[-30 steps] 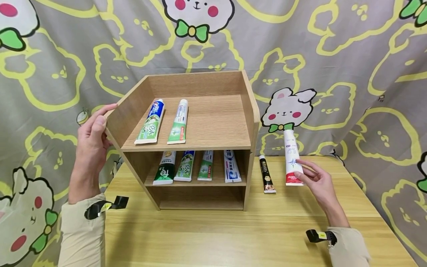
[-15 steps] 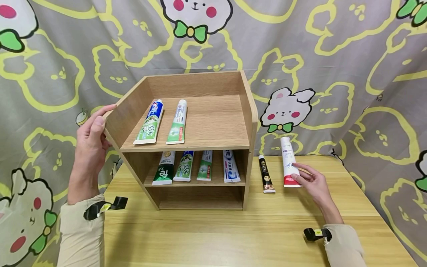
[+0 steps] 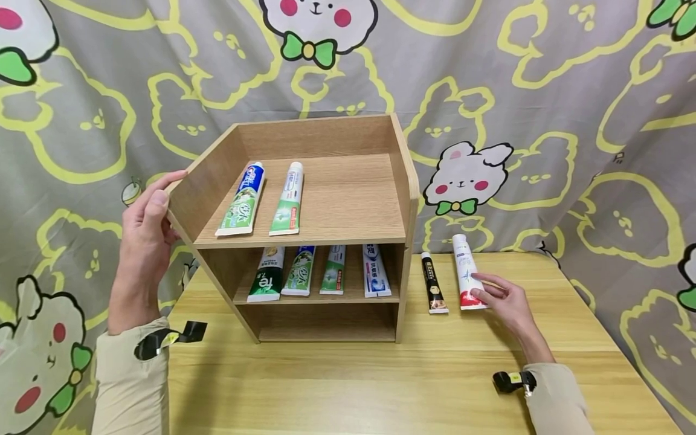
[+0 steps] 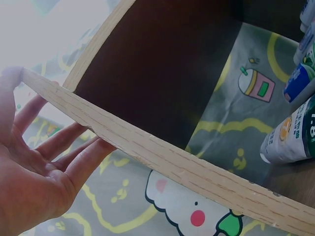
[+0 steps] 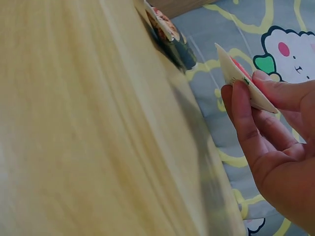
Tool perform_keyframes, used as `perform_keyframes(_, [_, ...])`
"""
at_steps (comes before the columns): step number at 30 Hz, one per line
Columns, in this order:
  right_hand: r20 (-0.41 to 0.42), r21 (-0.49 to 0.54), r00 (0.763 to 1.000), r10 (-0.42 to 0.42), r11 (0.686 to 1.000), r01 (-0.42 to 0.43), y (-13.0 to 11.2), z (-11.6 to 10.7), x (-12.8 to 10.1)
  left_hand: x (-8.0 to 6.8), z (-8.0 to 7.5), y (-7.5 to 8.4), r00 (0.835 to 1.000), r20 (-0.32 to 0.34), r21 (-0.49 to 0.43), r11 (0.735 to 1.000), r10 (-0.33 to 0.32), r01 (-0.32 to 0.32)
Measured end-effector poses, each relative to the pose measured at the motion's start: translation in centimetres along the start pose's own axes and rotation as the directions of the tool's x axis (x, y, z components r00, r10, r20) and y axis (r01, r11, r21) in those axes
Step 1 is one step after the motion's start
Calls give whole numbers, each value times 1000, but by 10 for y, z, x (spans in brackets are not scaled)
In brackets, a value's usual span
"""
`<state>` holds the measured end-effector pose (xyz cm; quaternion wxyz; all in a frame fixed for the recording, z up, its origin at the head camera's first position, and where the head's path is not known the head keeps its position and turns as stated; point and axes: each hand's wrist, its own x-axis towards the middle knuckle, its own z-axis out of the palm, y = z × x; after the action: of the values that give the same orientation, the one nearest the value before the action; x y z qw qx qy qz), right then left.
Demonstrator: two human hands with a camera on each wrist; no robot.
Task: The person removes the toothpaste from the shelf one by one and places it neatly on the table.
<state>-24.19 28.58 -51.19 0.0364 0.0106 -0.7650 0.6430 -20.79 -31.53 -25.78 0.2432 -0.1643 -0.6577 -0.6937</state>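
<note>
In the head view my left hand (image 3: 142, 241) grips the left side panel of a wooden shelf unit (image 3: 217, 172). The left wrist view shows the fingers of that hand (image 4: 44, 172) against the outer side of the panel edge (image 4: 147, 140). My right hand (image 3: 505, 302) pinches the red lower end of a white toothpaste tube (image 3: 465, 269). Seen from the right wrist, the crimped end of the tube (image 5: 241, 81) sits between thumb and fingers, off the tabletop. Beside it a slim black toothpaste tube (image 3: 433, 284) lies on the table, left of the held one.
Two toothpaste tubes, one blue-green (image 3: 241, 199) and one white-green (image 3: 287, 199), lie on the top shelf. The middle shelf (image 3: 321, 300) bears several more. A patterned curtain (image 3: 353, 84) hangs behind the wooden table (image 3: 326, 386).
My right hand has moved slightly left and the white tube has come down, closer to the black tube. My left hand keeps its hold on the shelf unit.
</note>
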Motion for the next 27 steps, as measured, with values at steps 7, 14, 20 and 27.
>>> perform_keyframes(7, [-11, -75, 1000, 10, 997, -11, 6, 2, 0, 0, 0, 0, 1000, 3, 3, 1000, 6, -6])
perform_keyframes(14, [2, -151, 1000, 19, 988, -18, 9, 1, 1, 0, 0, 0, 1000, -4, -3, 1000, 3, -3])
perform_keyframes(20, [29, -206, 998, 51, 978, -44, 10, 3, 2, 0, 0, 1, 1000, -1, -7, 1000, 5, -5])
perform_keyframes(27, [104, -136, 990, 99, 987, -84, 6, 5, 1, 0, -1, 0, 1000, 3, 1, 1000, 6, -6])
